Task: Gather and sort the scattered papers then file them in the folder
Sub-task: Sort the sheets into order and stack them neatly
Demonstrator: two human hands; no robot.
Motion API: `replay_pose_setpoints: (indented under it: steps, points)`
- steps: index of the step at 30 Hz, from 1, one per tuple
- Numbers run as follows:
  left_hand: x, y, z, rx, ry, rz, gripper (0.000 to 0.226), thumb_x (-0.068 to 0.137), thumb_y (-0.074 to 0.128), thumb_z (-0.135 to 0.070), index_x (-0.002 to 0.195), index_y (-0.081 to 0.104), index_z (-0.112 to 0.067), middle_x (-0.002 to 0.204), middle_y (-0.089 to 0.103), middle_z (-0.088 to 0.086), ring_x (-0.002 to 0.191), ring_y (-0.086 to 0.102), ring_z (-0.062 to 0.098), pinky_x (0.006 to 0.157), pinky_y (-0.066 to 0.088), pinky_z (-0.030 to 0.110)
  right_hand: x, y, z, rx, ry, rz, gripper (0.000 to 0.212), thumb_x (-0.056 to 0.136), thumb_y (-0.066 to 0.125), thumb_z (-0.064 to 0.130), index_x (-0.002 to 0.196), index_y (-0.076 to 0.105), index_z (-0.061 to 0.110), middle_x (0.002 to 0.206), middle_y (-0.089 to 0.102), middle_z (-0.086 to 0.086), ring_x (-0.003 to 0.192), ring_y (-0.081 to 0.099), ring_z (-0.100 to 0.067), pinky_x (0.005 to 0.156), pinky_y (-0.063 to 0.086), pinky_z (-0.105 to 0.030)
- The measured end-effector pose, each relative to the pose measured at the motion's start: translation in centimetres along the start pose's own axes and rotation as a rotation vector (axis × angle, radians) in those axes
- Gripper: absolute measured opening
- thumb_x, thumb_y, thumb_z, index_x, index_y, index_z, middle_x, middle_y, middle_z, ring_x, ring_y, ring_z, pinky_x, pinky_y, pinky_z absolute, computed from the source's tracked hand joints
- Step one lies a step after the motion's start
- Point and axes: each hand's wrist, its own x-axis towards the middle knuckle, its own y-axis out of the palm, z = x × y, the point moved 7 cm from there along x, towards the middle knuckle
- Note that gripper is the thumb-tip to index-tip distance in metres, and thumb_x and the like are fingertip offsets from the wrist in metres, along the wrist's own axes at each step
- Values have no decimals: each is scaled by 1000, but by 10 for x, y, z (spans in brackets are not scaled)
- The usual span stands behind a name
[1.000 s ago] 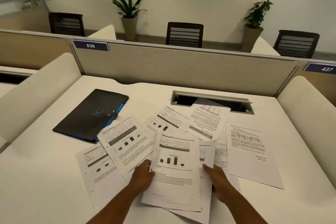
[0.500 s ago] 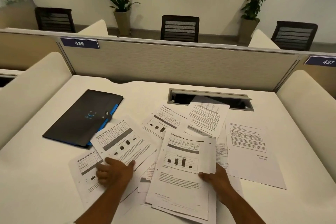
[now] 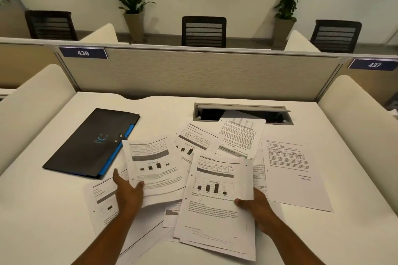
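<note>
Printed sheets with tables and bar charts lie scattered over a white desk (image 3: 53, 211). My right hand (image 3: 256, 206) grips a small stack of sheets (image 3: 215, 204) by its right edge, tilted a little above the desk. My left hand (image 3: 127, 191) pinches the lower left corner of one chart sheet (image 3: 154, 168) and lifts it off the desk. A black folder (image 3: 90, 142) with a blue edge lies shut at the left, apart from both hands. More sheets lie flat: one by my left forearm (image 3: 101, 202), two behind the stack (image 3: 198, 140) (image 3: 241, 135), one at the right (image 3: 290, 170).
A cable slot (image 3: 243, 113) with a raised lid is sunk into the desk behind the papers, one sheet overlapping its front rim. A fabric divider (image 3: 193, 73) closes the back. Cream side panels (image 3: 32, 105) (image 3: 361, 114) flank the desk.
My left hand has gone from the stack to the chart sheet at the left, taken its corner and raised it. My right hand kept hold of the stack.
</note>
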Motion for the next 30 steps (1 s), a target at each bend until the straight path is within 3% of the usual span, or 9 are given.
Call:
replay_pose_setpoints:
  steps: [4,7,12,14,18,21,24,26,30]
  points:
    - [-5,-3,-23,-173,114,107,46,92,64,-11,135,50,-18,128,62,9,113,61,29,84,52,36,0,-2,1,-33,5,-22,58,77,84,2,128,61,15,117,74,-7,105,71,-32,90,59,-56]
    - [-12,-6,-33,-267,145,141,33,94,63,-16,126,56,-20,117,66,2,99,65,17,70,52,25,0,-2,0,-50,10,-37,58,76,83,-1,128,61,13,117,74,-8,104,71,-33,89,59,-55]
    - [-23,0,-25,-381,52,220,42,91,67,-16,131,55,-20,120,67,1,105,67,24,88,57,46,-2,-1,1,-66,-12,-31,57,78,83,1,129,61,14,119,73,-9,106,70,-32,89,59,-54]
    - [-33,8,-22,-399,38,292,46,89,69,-15,132,54,-21,121,67,0,108,66,24,90,56,45,-2,-1,1,-77,-23,-31,57,78,83,1,129,61,13,120,73,-8,107,70,-32,92,58,-55]
    - [-57,36,-9,-112,74,434,49,91,66,-12,137,49,-17,126,62,1,117,59,24,98,50,42,-1,-1,-2,-61,-14,-24,55,79,81,-1,129,62,12,118,73,-12,104,71,-36,90,58,-59]
    - [-73,62,10,90,34,511,51,89,67,-8,135,47,-14,127,62,6,111,61,23,99,50,40,-2,3,-3,-50,-3,-7,53,84,77,2,132,59,14,118,73,-12,103,71,-36,89,58,-59]
    - [-84,78,16,249,73,488,53,87,69,-7,135,49,-13,124,61,4,103,58,16,94,49,28,-9,9,0,17,0,-27,37,96,68,26,131,59,24,117,73,-3,102,72,-28,85,61,-51]
    - [-91,89,15,292,110,526,51,86,69,-8,134,52,-15,125,60,3,107,59,17,97,50,29,-15,17,4,82,-8,-19,34,93,70,40,124,63,29,111,77,3,99,75,-24,80,63,-45]
    - [-103,101,14,325,127,619,49,87,71,-12,133,56,-16,130,59,3,114,59,19,102,50,36,-27,35,17,-8,-143,38,53,80,85,14,127,62,21,117,75,-4,101,75,-27,85,62,-52]
